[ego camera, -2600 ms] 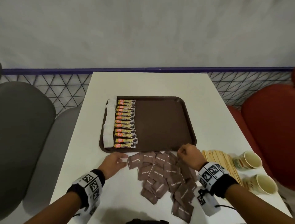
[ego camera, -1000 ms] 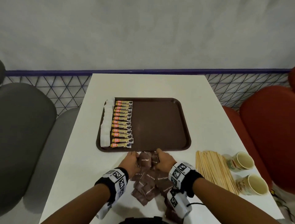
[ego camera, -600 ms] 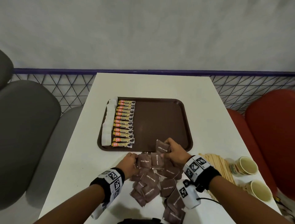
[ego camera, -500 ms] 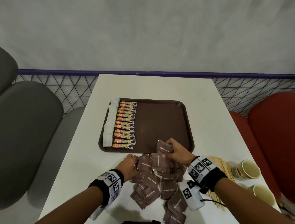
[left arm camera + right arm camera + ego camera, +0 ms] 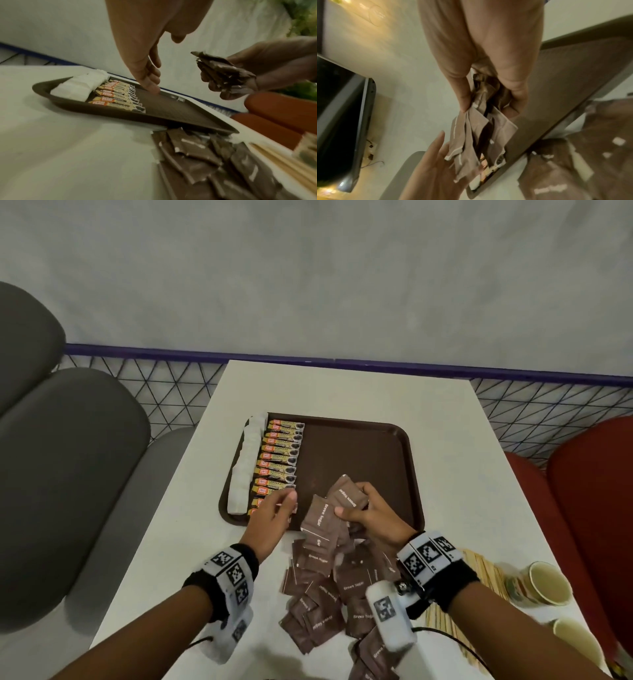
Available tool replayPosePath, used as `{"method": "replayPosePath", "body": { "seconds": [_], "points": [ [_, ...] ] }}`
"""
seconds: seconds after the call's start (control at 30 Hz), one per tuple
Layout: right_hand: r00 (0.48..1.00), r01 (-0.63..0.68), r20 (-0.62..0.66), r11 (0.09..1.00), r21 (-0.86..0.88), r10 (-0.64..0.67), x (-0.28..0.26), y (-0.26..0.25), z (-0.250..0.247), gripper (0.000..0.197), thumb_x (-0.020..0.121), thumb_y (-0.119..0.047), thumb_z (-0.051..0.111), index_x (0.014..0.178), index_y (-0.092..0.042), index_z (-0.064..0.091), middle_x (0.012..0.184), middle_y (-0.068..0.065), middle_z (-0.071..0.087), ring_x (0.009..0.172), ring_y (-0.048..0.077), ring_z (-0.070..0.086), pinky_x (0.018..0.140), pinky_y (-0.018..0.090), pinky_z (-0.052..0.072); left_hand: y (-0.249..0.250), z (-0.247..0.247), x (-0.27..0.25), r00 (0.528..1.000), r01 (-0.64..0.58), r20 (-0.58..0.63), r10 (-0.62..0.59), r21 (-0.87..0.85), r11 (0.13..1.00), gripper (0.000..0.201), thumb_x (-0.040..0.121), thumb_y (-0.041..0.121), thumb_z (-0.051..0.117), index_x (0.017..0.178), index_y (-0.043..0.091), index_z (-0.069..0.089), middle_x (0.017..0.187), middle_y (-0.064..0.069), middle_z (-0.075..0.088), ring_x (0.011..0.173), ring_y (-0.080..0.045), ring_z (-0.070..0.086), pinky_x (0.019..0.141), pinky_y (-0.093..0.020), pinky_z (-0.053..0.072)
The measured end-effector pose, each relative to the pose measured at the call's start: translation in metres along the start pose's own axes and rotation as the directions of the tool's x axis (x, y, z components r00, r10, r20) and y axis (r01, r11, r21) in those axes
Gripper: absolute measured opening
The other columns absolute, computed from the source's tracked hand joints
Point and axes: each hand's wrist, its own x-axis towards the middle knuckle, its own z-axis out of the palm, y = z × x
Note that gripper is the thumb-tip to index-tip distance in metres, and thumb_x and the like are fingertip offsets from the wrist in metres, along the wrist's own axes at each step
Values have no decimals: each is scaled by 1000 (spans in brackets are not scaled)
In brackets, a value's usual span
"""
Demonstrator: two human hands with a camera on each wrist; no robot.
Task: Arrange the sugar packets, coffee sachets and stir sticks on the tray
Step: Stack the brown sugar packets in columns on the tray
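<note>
**Right hand holds a bunch of brown sugar packets over the tray; left hand empty beside it**

Nearest: loose pile of brown sugar packets [image 5: 329, 587] on the white table [image 5: 164, 542], between the two forearms and running up to the tray's near rim. Packets overlap at mixed angles; some read "Brown Sugar". Right of the pile, bundle of wooden stir sticks [image 5: 479, 573] lies flat on the table, partly hidden by the right wrist. Further right, two paper cups [image 5: 544, 580], openings up, near the table's right edge.

Right hand [image 5: 373, 515]: fingers and thumb curled round a held bunch of packets [image 5: 337, 505], fanned out, raised above the near part of the tray. The right wrist view shows thumb on one face, fingers on the other, packets hanging loose below the grip [image 5: 481, 129].

Left hand [image 5: 274, 515]: fingers straight and relaxed, grasping nothing, raised over the tray's near left part, just beside the held bunch but apart from it. The left wrist view shows the fingertips [image 5: 150, 86] pointing down toward the tray floor; contact cannot be told.

Brown tray [image 5: 404, 474]: flat on the table, centre and right floor bare. Row of coffee sachets [image 5: 281, 453], orange and gold, laid side by side along the left part. Left of them, touching, a row of white sugar packets [image 5: 246, 463] against the left rim.

Beyond: grey wall, blue-edged mesh barrier [image 5: 137, 378]. Grey seat [image 5: 68, 474] to the left, red seat [image 5: 596, 491] to the right.
</note>
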Motion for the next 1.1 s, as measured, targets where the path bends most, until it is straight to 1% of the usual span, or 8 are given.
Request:
{"method": "replayPosePath", "body": {
  "seconds": [0.1,0.2,0.33,0.57,0.7,0.8,0.93,1.1],
  "points": [
    [999,25,-45,994,109,-20,5,-5,17,31,83,5,59,100,-15,42,90,3,59,79,15,61,61,24,55,15,6,2,979,193,135,-154,-348,918,54,85,60,44,121,22,54,117,-7,63,104,-20,63,86,-39,54],
    [997,46,-69,989,141,-37,10,-3,33,35,82,2,61,105,-15,42,96,5,60,86,18,61,77,35,52,31,7,-6,911,387,369,-186,-602,698,55,84,58,42,106,13,67,88,-11,69,71,-20,65,68,-35,54],
    [999,20,-54,976,215,-8,10,0,47,34,86,0,58,110,-17,40,97,5,61,82,16,64,72,34,53,32,6,-6,848,512,490,-202,-657,554,55,80,47,54,118,8,62,98,-18,70,86,-27,68,92,-58,45],
    [999,-34,-6,989,146,35,9,5,54,28,90,-8,49,116,-17,47,99,5,63,87,14,64,68,25,52,29,4,-3,820,559,519,-241,-634,535,32,86,26,55,112,8,61,96,-19,70,85,-27,70,66,-46,59],
    [999,-10,-46,994,-107,6,14,9,52,30,76,-31,57,106,-35,53,120,2,45,117,17,45,101,39,43,26,-4,5,830,542,497,-252,-616,571,26,90,20,53,112,9,60,97,-18,71,82,-25,71,60,-39,60],
    [997,31,-68,979,-203,-45,21,4,47,23,85,-42,54,107,-36,59,127,-5,42,127,15,34,112,42,30,25,-9,10,843,514,476,-250,-577,635,33,85,20,58,117,11,57,102,-18,71,85,-27,70,64,-40,58],
    [991,135,34,931,-339,-132,32,-8,36,23,80,-40,63,102,-45,56,119,6,48,119,21,48,103,38,43,24,-15,16,854,487,452,-256,-527,696,42,81,19,64,122,13,56,109,-20,68,87,-29,69,64,-40,57],
    [968,139,241,952,-273,-72,50,-26,24,33,84,3,59,116,-4,54,96,3,62,81,1,64,72,16,52,23,-19,24,856,485,449,-255,-532,694,34,84,15,62,118,14,57,104,-17,70,82,-27,69,56,-35,58]
  ]
}}
